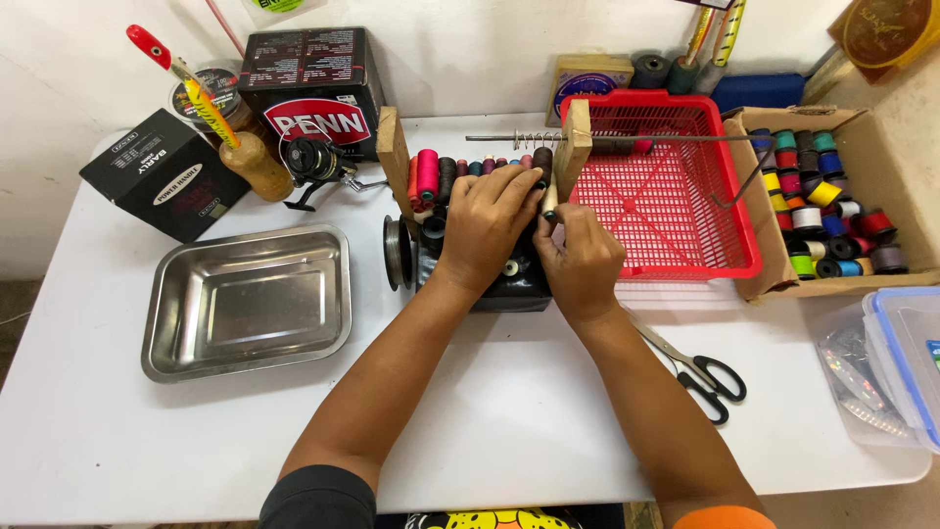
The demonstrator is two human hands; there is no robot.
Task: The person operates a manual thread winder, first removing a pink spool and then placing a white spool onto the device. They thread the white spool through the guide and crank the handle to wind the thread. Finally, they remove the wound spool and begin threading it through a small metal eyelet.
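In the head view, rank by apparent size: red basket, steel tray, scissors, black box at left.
1. Red basket and steel tray: look alike, unranked.
2. Black box.
3. Scissors.

At frame centre the hands [534, 240] are covering the black block [509, 289] and whatever small piece the fingertips [546, 201] are pinching. The right edge is cutting off the clear plastic box [911, 353]; the top edge is cropping the lures [720, 29]
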